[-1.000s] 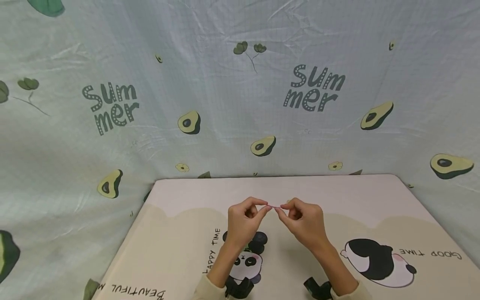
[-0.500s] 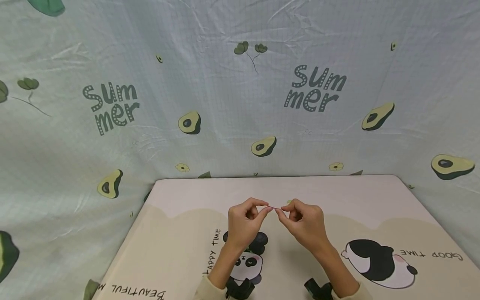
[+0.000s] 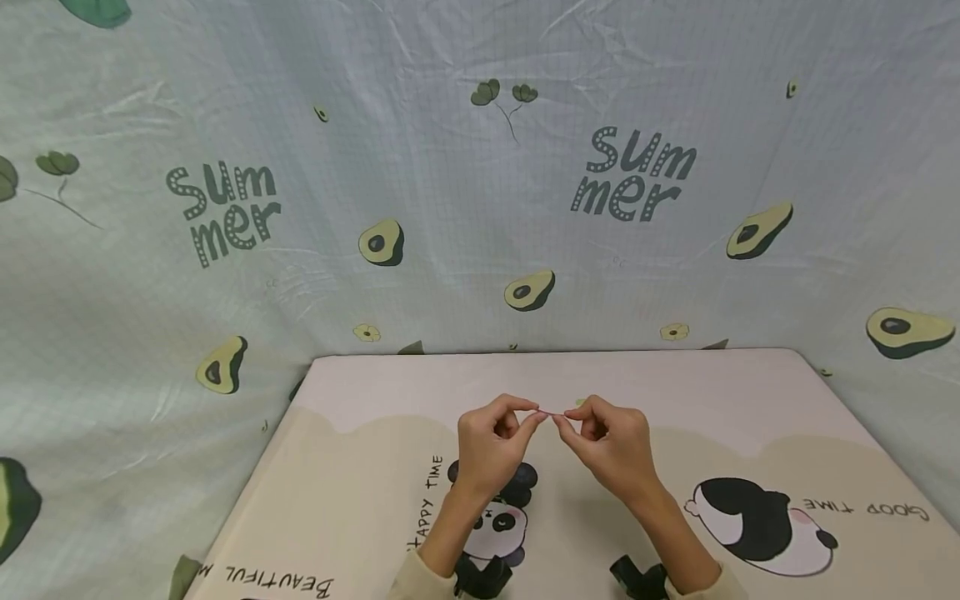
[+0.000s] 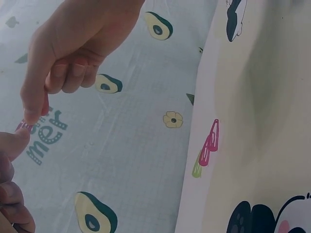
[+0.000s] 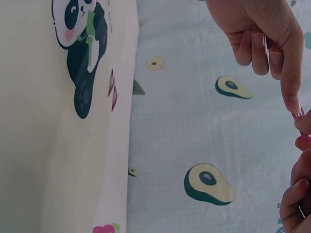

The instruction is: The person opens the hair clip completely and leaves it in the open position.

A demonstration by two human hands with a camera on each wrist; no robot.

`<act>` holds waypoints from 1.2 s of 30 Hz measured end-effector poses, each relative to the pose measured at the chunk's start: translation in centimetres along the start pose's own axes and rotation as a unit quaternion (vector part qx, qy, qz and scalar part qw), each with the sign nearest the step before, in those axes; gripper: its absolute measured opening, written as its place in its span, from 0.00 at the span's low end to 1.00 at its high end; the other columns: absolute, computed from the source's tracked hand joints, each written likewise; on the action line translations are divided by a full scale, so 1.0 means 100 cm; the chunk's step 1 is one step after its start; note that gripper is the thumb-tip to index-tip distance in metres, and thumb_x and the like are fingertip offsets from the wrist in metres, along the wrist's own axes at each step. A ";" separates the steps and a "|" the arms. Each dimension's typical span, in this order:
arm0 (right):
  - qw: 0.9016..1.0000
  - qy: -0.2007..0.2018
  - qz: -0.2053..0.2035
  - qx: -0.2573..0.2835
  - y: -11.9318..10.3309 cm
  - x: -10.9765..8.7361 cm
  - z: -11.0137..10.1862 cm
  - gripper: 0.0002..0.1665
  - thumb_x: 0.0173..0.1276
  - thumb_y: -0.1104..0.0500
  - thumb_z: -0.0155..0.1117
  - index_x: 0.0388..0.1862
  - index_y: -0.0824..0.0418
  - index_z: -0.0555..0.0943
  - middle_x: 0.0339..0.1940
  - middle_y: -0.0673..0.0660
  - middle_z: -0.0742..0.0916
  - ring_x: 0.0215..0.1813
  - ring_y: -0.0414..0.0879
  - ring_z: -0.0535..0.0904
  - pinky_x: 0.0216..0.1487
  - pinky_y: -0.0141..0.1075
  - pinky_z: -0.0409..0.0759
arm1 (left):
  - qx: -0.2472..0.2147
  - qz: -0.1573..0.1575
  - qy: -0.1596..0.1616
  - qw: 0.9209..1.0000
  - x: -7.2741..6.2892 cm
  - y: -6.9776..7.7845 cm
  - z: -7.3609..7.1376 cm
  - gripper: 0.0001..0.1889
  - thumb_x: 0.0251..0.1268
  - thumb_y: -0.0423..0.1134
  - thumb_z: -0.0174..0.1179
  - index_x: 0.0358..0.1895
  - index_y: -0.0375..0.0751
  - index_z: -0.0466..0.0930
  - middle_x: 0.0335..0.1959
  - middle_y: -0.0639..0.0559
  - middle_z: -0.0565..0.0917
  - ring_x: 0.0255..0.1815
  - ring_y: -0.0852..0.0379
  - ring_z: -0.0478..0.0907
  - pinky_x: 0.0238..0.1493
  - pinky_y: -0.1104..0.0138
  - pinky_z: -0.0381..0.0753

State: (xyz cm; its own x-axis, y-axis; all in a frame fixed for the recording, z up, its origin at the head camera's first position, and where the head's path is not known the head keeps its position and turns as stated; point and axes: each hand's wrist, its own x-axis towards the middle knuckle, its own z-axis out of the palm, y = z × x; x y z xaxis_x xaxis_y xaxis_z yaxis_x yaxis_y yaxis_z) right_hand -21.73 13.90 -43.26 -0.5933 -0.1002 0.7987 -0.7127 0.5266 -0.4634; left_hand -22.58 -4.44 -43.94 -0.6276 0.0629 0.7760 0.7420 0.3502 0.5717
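Note:
A thin pink snap hair clip (image 3: 552,413) is held in the air between both hands, above the far part of the table. My left hand (image 3: 491,446) pinches one end between thumb and forefinger. The other end is pinched the same way by my right hand (image 3: 611,442). Fingertips cover much of the hair clip (image 4: 24,126) in the left wrist view, so I cannot tell whether it is snapped or unsnapped. On the table lie pink hair clips (image 4: 210,143) and a green hair clip (image 4: 197,166), overlapping one another.
Two dark red clips (image 5: 112,91) lie near the printed panda's feet. The table cover (image 3: 360,500) carries panda and dog prints. Behind it hangs a pale curtain (image 3: 450,167) with avocado prints. Black wrist cameras show below the hands.

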 end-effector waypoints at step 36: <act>0.999 0.030 -0.014 -0.018 -0.005 0.000 0.001 0.14 0.46 0.72 0.82 0.25 0.61 0.84 0.11 0.43 0.71 0.18 0.27 0.60 0.19 0.21 0.60 | -0.014 0.008 0.028 0.999 -0.001 0.006 0.002 0.06 0.57 0.28 0.74 0.37 0.36 0.88 0.10 0.53 0.66 0.15 0.72 0.56 0.20 0.82 0.56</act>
State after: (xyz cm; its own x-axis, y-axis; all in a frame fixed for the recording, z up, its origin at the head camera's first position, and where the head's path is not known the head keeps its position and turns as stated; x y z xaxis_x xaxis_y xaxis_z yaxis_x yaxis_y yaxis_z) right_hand -21.42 13.59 -43.08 -0.5486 -0.0661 0.8334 -0.7149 0.5539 -0.4267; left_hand -22.13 -4.06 -43.72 -0.6018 0.0163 0.7985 0.7588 0.3236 0.5653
